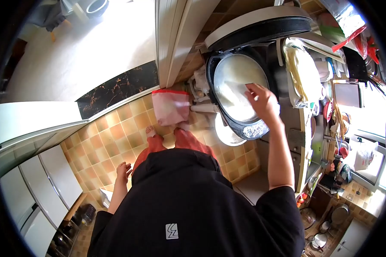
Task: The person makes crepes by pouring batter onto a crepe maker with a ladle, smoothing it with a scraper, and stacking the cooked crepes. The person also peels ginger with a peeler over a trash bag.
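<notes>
Over an open rice cooker (209, 81), my right hand (261, 103) reaches in from the right with bent fingers. A pale, blurred shape lies just left of its fingertips inside the inner pot (227, 64); I cannot tell whether the fingers grip it. Whitish, cloudy contents fill the pot's bottom. The cooker's thick lid (261, 25) stands raised at the back. My left hand (123, 170) hangs low beside my leg, its fingers loosely curled and holding nothing visible.
A pink bag (170, 107) stands on the tiled floor by my feet. Under the cooker's front edge shows a white round container (227, 132). Dishes and a yellowish item (302, 70) crowd the counter at right. White cabinets (43, 184) line the left.
</notes>
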Available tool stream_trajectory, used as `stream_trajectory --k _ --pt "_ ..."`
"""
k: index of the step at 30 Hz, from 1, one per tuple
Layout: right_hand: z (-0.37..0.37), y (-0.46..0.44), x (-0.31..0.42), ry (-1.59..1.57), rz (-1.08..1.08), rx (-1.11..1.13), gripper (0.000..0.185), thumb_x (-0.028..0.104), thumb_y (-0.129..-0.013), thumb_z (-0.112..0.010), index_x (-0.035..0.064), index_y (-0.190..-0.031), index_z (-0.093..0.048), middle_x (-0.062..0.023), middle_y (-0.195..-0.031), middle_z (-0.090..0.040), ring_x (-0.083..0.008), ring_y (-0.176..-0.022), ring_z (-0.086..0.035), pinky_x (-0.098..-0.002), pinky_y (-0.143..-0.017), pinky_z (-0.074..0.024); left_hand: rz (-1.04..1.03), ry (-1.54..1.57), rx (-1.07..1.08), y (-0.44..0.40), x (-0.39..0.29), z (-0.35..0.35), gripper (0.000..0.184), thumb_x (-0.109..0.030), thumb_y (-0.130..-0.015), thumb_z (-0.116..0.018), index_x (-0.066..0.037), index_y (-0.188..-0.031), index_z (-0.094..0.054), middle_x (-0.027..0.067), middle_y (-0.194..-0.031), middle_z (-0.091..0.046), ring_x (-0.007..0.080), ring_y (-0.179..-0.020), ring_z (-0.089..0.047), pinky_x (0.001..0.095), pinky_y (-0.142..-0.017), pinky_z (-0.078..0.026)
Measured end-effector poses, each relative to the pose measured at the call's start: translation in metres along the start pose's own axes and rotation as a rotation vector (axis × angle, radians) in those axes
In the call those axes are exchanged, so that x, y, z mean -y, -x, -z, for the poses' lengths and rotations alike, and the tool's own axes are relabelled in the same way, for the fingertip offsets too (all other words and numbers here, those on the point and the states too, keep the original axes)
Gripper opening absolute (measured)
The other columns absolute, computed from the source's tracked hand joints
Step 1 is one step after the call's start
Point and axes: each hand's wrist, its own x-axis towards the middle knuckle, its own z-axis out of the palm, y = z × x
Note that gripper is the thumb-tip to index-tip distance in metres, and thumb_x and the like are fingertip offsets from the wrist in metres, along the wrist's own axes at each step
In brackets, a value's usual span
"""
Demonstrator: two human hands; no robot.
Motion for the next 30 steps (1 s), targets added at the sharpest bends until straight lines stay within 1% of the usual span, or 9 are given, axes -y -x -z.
stream_trajectory --k 7,10,14,15,18,20,24,25,30 --pt "0.034 -0.037 -0.063 0.123 -0.042 0.615 0.021 0.02 -0.086 -0.065 0.0106 -0.104 -0.069 -0.0117 -0.098 -0.07 -0.0265 -0.091 -0.067 -0.036 -0.08 -0.0513 -0.011 0.059 -0.04 0.015 0.012 -0.01 0.052 -0.009 -0.09 -0.046 -0.002 -0.14 -0.038 0.0191 -0.122 -0.058 0.029 -0.112 -0.058 0.0403 -0.085 -0.052" --pt "0.014 -0.048 -0.069 0.181 0.342 0.701 0.019 0.019 -0.085 -0.064 0.0121 -0.102 -0.069 -0.0107 -0.094 -0.07 -0.0275 -0.089 -0.066 -0.0366 -0.08 -0.0501 0.008 0.047 -0.058 0.025 0.02 -0.016 0.051 -0.009 -0.089 -0.047 -0.002 -0.139 -0.039 0.0178 -0.12 -0.06 0.0278 -0.111 -0.059 0.0395 -0.083 -0.052" --pt "-0.02 -0.071 -0.064 0.27 0.457 0.831 0.008 0.01 -0.084 -0.06 0.0114 -0.088 -0.067 -0.0105 -0.086 -0.069 -0.0277 -0.087 -0.066 -0.0386 -0.08 -0.0494 0.001 0.076 -0.076 0.038 0.037 -0.022 0.049 -0.01 -0.089 -0.045 -0.003 -0.138 -0.04 0.0164 -0.119 -0.062 0.0269 -0.109 -0.06 0.0393 -0.081 -0.05" --pt "-0.028 -0.079 -0.06 0.285 0.361 0.918 0.012 0.011 -0.086 -0.062 0.0106 -0.097 -0.068 -0.0102 -0.09 -0.069 -0.0293 -0.092 -0.064 -0.0412 -0.085 -0.0476 -0.002 0.088 -0.082 0.039 0.044 -0.023 0.049 -0.011 -0.09 -0.044 -0.003 -0.138 -0.04 0.0164 -0.119 -0.061 0.0268 -0.108 -0.06 0.0396 -0.081 -0.05" --pt "-0.038 -0.098 -0.044 0.281 0.517 0.756 0.016 0.018 -0.09 -0.06 0.0119 -0.103 -0.068 -0.0099 -0.094 -0.07 -0.0284 -0.092 -0.065 -0.0407 -0.086 -0.0486 0.001 0.1 -0.104 0.047 0.06 -0.025 0.048 -0.011 -0.09 -0.043 -0.003 -0.138 -0.04 0.0167 -0.12 -0.061 0.0264 -0.107 -0.061 0.0399 -0.082 -0.05" --pt "-0.046 -0.113 -0.034 0.359 0.427 0.718 0.026 0.031 -0.095 -0.055 0.0128 -0.11 -0.066 -0.0081 -0.105 -0.07 -0.0268 -0.096 -0.067 -0.0386 -0.088 -0.0502 0.021 0.074 -0.119 0.059 0.066 -0.028 0.048 -0.01 -0.089 -0.042 -0.004 -0.137 -0.041 0.0173 -0.121 -0.061 0.0258 -0.108 -0.06 0.0395 -0.082 -0.05" --pt "-0.058 -0.143 -0.058 0.187 0.296 0.576 0.028 0.028 -0.091 -0.061 0.0113 -0.113 -0.066 -0.0128 -0.111 -0.068 -0.0272 -0.099 -0.066 -0.0378 -0.088 -0.051 0.017 0.02 -0.128 0.068 0.077 -0.031 0.055 -0.006 -0.085 -0.043 0.0 -0.139 -0.039 0.0178 -0.113 -0.065 0.024 -0.094 -0.065 0.039 -0.076 -0.052" --pt "-0.057 -0.157 -0.07 0.16 0.254 0.644 0.035 0.029 -0.09 -0.059 0.0089 -0.119 -0.063 -0.0125 -0.117 -0.066 -0.0273 -0.107 -0.064 -0.038 -0.092 -0.0499 -0.02 0.004 -0.173 0.07 0.079 -0.034 0.055 -0.005 -0.083 -0.043 0.003 -0.137 -0.041 0.0173 -0.107 -0.067 0.0225 -0.084 -0.066 0.0353 -0.071 -0.052" --pt "-0.032 -0.162 -0.137 -0.079 -0.064 0.383 0.034 0.022 -0.083 -0.061 0.0026 -0.111 -0.064 -0.0125 -0.096 -0.07 -0.0259 -0.087 -0.066 -0.0348 -0.083 -0.0508 -0.074 -0.112 -0.139 0.047 0.097 -0.016 0.054 -0.003 -0.081 -0.043 0.005 -0.135 -0.044 0.0177 -0.102 -0.068 0.0211 -0.079 -0.065 0.0282 -0.066 -0.05"
